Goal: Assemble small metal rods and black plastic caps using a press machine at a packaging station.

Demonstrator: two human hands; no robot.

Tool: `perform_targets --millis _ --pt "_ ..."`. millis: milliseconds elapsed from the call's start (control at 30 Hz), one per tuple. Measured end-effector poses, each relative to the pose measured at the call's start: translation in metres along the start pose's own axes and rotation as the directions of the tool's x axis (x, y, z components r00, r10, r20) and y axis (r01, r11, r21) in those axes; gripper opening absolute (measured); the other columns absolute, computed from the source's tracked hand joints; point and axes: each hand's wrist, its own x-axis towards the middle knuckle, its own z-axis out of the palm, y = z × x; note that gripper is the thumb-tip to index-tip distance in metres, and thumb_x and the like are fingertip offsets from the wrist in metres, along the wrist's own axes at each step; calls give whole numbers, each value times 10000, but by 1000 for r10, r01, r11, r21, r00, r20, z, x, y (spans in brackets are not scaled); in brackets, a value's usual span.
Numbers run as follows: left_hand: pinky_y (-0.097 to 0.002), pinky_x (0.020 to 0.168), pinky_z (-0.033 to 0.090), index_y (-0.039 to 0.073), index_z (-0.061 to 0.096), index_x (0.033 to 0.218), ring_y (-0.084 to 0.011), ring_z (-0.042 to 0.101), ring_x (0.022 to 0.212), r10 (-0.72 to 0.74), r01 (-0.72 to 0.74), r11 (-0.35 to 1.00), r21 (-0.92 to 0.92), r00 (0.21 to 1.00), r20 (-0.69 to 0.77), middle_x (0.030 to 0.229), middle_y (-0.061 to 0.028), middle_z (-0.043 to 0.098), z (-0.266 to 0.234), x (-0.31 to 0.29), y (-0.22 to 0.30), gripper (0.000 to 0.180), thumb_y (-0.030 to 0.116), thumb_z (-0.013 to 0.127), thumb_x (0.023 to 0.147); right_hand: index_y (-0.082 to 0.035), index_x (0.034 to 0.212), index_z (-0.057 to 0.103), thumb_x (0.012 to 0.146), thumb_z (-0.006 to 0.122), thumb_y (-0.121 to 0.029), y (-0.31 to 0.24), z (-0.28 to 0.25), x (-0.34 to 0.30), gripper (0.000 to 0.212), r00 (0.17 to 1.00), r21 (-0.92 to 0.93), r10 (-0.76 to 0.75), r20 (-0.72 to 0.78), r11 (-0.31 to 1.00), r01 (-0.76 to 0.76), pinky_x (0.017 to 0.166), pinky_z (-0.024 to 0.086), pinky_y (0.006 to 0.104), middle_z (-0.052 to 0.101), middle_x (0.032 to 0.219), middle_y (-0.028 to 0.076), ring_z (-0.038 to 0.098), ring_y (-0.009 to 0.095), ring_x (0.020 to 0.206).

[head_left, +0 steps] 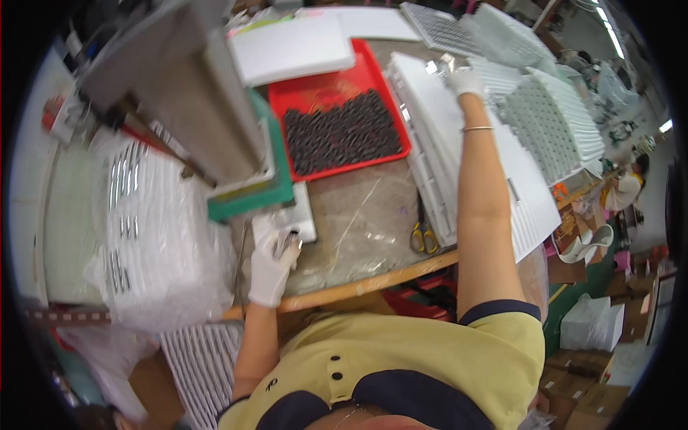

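My left hand (pixel 269 271), in a white glove, is closed on a small shiny metal part (pixel 287 244) at the front of the table. Right beside it is a light plate (pixel 304 215) under the green base (pixel 251 203) of a grey bench press (pixel 222 107). My right arm stretches far out over a white foam tray (pixel 441 143). At its end my gloved right hand (pixel 467 82) has its fingers curled in at a shiny silvery piece (pixel 436 67), blurred at the fingertips.
A red tray (pixel 403 132) holds many small black parts (pixel 344 132). Yellow-handled scissors (pixel 424 238) lie near the wooden table edge (pixel 358 285). Plastic-wrapped white trays with metal strips (pixel 158 236) stand at the left; more foam trays (pixel 548 122) are stacked at the far right.
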Motion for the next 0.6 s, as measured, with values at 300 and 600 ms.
perform_targets --millis 300,600 --pt "-206 541 400 19 598 877 -45 488 646 92 -87 981 -174 995 22 770 17 566 5 2 6 166 88 693 760 17 834 548 790 625 -30 -117 -74 -331 100 815 927 -532 227 374 -14 594 493 213 643 749 83 609 105 658" --pt "-230 582 399 14 610 827 -69 455 633 220 -221 975 -2 975 -42 706 1 552 3 -16 -26 189 110 742 732 43 960 571 768 640 -2 -117 -46 -384 209 538 719 -755 374 603 346 702 480 231 648 844 65 587 95 750"
